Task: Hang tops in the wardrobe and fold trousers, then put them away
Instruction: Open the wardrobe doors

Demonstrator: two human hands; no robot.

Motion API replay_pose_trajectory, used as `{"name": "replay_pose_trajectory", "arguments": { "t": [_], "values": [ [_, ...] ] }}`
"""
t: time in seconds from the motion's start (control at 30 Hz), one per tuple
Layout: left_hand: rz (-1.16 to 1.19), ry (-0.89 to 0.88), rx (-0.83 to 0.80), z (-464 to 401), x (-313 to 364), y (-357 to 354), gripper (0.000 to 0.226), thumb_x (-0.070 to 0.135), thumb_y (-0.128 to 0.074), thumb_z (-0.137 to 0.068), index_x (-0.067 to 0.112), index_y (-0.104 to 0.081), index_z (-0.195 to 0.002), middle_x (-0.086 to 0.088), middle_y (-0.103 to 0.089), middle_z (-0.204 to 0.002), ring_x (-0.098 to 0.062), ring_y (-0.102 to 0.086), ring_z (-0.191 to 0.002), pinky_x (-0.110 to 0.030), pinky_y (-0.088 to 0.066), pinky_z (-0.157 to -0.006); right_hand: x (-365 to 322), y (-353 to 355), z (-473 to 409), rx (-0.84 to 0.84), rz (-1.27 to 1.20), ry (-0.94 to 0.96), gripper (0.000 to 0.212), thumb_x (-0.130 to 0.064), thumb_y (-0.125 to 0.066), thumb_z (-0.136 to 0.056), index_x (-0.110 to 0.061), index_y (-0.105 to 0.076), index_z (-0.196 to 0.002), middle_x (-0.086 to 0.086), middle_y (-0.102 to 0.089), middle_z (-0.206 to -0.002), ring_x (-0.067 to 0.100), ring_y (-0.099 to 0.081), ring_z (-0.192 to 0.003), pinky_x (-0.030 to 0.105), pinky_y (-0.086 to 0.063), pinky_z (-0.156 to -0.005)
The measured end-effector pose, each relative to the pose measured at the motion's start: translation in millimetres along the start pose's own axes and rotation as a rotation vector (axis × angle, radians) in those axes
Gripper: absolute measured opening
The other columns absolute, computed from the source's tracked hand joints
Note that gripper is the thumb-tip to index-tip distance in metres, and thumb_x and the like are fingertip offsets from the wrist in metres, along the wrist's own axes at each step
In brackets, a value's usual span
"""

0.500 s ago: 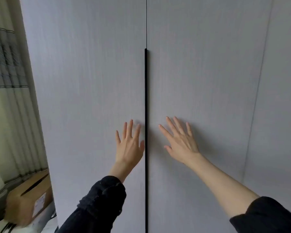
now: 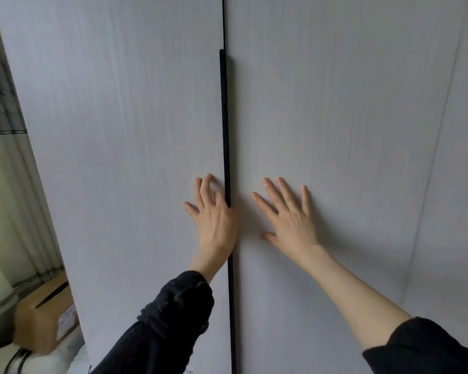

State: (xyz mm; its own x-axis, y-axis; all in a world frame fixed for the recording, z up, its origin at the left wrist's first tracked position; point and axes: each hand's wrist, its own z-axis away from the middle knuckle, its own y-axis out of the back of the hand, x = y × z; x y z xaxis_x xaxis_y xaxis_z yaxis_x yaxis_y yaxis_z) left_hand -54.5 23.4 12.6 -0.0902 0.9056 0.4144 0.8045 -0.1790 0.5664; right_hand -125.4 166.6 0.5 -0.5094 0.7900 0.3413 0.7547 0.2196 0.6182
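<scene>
Two pale grey wardrobe doors fill the view, the left door [image 2: 125,147] and the right door [image 2: 341,136], both shut. A thin black handle strip [image 2: 224,117] runs down the seam between them. My left hand [image 2: 214,220] lies flat on the left door, its fingers spread and its thumb side touching the black strip. My right hand [image 2: 289,220] rests flat on the right door with fingers spread, a little right of the strip. Neither hand holds anything. No clothes are visible.
A striped curtain [image 2: 8,130] hangs at the far left beside the wardrobe. Below it a brown cardboard box [image 2: 46,317] sits on something white at the bottom left. A further grey panel [image 2: 459,184] joins the wardrobe at the right.
My left hand has shifted right until it touches the black strip. My right hand has stayed on the right door. The view has moved slightly closer to the doors.
</scene>
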Motion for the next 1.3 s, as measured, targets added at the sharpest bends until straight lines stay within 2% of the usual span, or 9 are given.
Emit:
{"name": "replay_pose_trajectory", "arguments": {
  "t": [0.2, 0.37, 0.47, 0.53, 0.67, 0.9, 1.07, 1.17, 1.3],
  "values": [
    [0.108, -0.074, 0.083, 37, 6, 37, 0.037, -0.004, -0.050, -0.086, -0.007, -0.043, -0.122, -0.017, -0.015, -0.150, -0.036, -0.006, -0.143, -0.047, -0.015, -0.115, -5, 17, 6, -0.182, -0.243, -0.018, 0.077, -0.050, -0.055, -0.086, -0.030, -0.018, -0.150, 0.000, 0.003, -0.160, 0.023, 0.007, -0.146, 0.057, -0.003, -0.113],
    [0.155, -0.109, 0.083, 79, 0, 91, 0.031, 0.003, -0.053, -0.088, 0.001, -0.042, -0.117, -0.008, -0.017, -0.145, -0.017, -0.035, -0.123, -0.021, -0.036, -0.096, -70, 57, 47, -0.534, -1.298, -0.133, 0.047, -0.024, -0.040, -0.100, -0.021, -0.032, -0.146, 0.002, -0.041, -0.147, 0.022, -0.041, -0.134, 0.028, -0.032, -0.108],
    [0.109, -0.143, 0.087, 97, -4, 115, 0.030, 0.006, -0.054, -0.090, 0.003, -0.041, -0.117, -0.009, -0.019, -0.144, 0.010, -0.025, -0.104, 0.003, -0.026, -0.085, -104, 81, 67, -0.476, -1.446, -0.180, 0.042, -0.025, -0.041, -0.100, -0.019, -0.041, -0.142, 0.001, -0.054, -0.136, 0.019, -0.052, -0.123, 0.032, -0.041, -0.105],
    [0.079, -0.121, 0.094, 112, -7, 135, 0.024, 0.010, -0.054, -0.092, 0.005, -0.042, -0.113, -0.008, -0.022, -0.144, 0.008, -0.025, -0.108, 0.008, -0.024, -0.082, -116, 96, 76, -0.470, -1.455, -0.135, 0.042, -0.023, -0.041, -0.101, -0.020, -0.040, -0.142, 0.000, -0.055, -0.136, 0.018, -0.054, -0.121, 0.035, -0.042, -0.105],
    [0.020, -0.105, 0.060, 136, -22, 171, 0.029, 0.021, -0.051, -0.095, 0.008, -0.043, -0.120, -0.003, -0.031, -0.144, -0.014, -0.040, -0.126, -0.014, -0.031, -0.096, -129, 121, 91, -0.510, -1.464, -0.019, 0.045, -0.018, -0.039, -0.101, -0.024, -0.034, -0.145, -0.006, -0.049, -0.141, 0.016, -0.052, -0.124, 0.033, -0.038, -0.109],
    [0.054, -0.061, 0.028, 176, -54, 230, 0.062, 0.035, -0.051, -0.094, 0.022, -0.021, -0.146, 0.002, -0.035, -0.148, -0.006, -0.037, -0.131, -0.021, -0.031, -0.101, -168, 165, 102, -0.609, -1.435, 0.152, 0.047, -0.016, -0.038, -0.102, -0.036, -0.030, -0.144, -0.024, -0.041, -0.134, -0.002, -0.056, -0.109, 0.014, -0.034, -0.100],
    [0.150, 0.047, -0.008, 199, -97, 284, 0.044, 0.040, -0.055, -0.087, 0.037, -0.038, -0.127, 0.022, -0.058, -0.116, 0.011, -0.054, -0.102, -0.009, -0.041, -0.088, -224, 197, 107, -0.699, -1.456, 0.283, 0.056, -0.017, -0.043, -0.099, -0.040, -0.024, -0.146, -0.020, -0.032, -0.148, 0.004, -0.032, -0.137, 0.029, -0.025, -0.115],
    [0.132, 0.158, 0.029, 212, -125, 313, 0.031, 0.032, -0.058, -0.089, 0.030, -0.041, -0.115, 0.018, -0.063, -0.095, 0.005, -0.060, -0.081, -0.019, -0.047, -0.071, -265, 213, 106, -0.774, -1.399, 0.343, 0.061, -0.024, -0.042, -0.100, -0.052, -0.010, -0.144, -0.013, -0.022, -0.155, 0.014, -0.028, -0.141, 0.034, -0.024, -0.115],
    [0.146, 0.261, 0.038, 227, -152, 349, 0.065, 0.017, -0.056, -0.093, 0.017, -0.020, -0.147, 0.003, -0.050, -0.138, -0.014, -0.051, -0.122, -0.034, -0.043, -0.101, -307, 229, 99, -0.745, -1.270, 0.450, 0.062, -0.026, -0.038, -0.101, -0.058, -0.002, -0.141, -0.015, -0.012, -0.157, 0.020, -0.020, -0.144, 0.036, -0.026, -0.111]
  ]
}}
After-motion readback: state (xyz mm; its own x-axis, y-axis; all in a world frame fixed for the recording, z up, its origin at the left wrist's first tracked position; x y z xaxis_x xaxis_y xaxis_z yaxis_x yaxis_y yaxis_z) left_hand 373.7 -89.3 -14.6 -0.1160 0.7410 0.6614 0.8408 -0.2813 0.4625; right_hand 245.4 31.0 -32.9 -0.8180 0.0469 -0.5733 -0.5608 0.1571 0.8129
